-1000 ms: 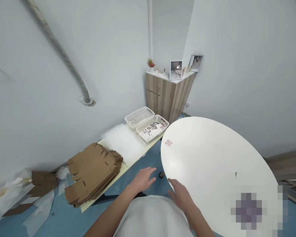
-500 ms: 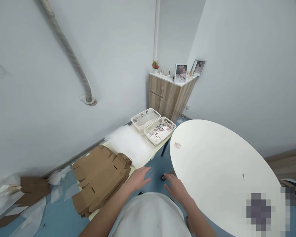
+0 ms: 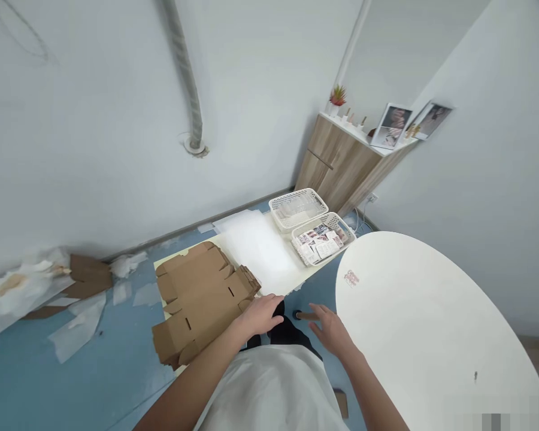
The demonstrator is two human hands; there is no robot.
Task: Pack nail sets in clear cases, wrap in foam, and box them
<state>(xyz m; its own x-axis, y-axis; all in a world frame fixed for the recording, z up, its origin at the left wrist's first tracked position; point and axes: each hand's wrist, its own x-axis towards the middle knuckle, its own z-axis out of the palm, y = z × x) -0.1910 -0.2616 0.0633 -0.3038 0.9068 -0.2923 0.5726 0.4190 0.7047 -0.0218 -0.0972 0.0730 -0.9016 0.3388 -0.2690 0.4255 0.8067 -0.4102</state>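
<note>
My left hand (image 3: 261, 314) is open, fingers stretched forward, just beside the right edge of a stack of flat brown cardboard box blanks (image 3: 202, 293); whether it touches them I cannot tell. Near the left rim of the round white table (image 3: 413, 311), my right hand (image 3: 330, 328) hangs open with its fingers apart and nothing in them. The cardboard lies on a low pale-yellow table (image 3: 300, 276). Beyond it on the same surface are white sheets (image 3: 260, 248) and two white plastic baskets. The nearer basket (image 3: 312, 263) holds printed cards; the farther basket (image 3: 279, 225) holds clear plastic packets.
Plastic wrap (image 3: 22, 293) and scrap cardboard (image 3: 90, 272) lie on the blue floor at left. A wooden cabinet (image 3: 341, 158) with picture frames (image 3: 390, 126) and a small plant (image 3: 338, 97) fills the corner. A wrapped pipe (image 3: 186, 72) runs down the wall.
The view has turned left and tilted, so the cabinet, baskets and round table appear farther right. Both hands stay open and hold nothing, and more of my legs shows between them.
</note>
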